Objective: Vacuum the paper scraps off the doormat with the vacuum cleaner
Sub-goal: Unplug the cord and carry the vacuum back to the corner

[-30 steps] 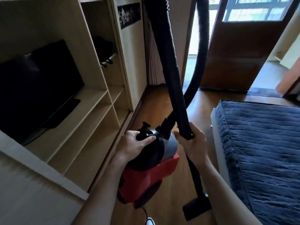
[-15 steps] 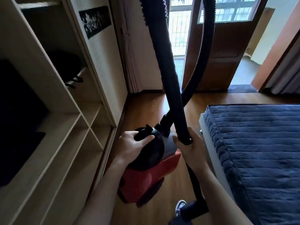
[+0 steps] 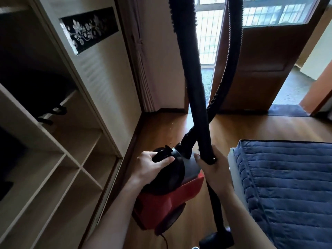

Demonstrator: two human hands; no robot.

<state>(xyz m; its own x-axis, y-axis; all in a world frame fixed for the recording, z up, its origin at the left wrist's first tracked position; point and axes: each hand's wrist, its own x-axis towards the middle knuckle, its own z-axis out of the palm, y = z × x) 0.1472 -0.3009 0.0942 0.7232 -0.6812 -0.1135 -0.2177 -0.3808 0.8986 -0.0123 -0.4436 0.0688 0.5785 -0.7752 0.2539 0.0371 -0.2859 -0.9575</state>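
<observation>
Left hand [image 3: 152, 166] curled round the top handle [image 3: 160, 156] of the red vacuum cleaner [image 3: 161, 205], held over the wood floor [image 3: 251, 126] between shelving [image 3: 71, 168] and blue mattress [image 3: 287, 186], right hand [image 3: 213, 170] wrapped round its black wand [image 3: 194, 87], doormat [image 3: 285, 110] at the floor's far edge, well apart.

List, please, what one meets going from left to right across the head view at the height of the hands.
Shelves → left hand → right hand → mattress. The vacuum overlaps both hands, so it is left out.
</observation>
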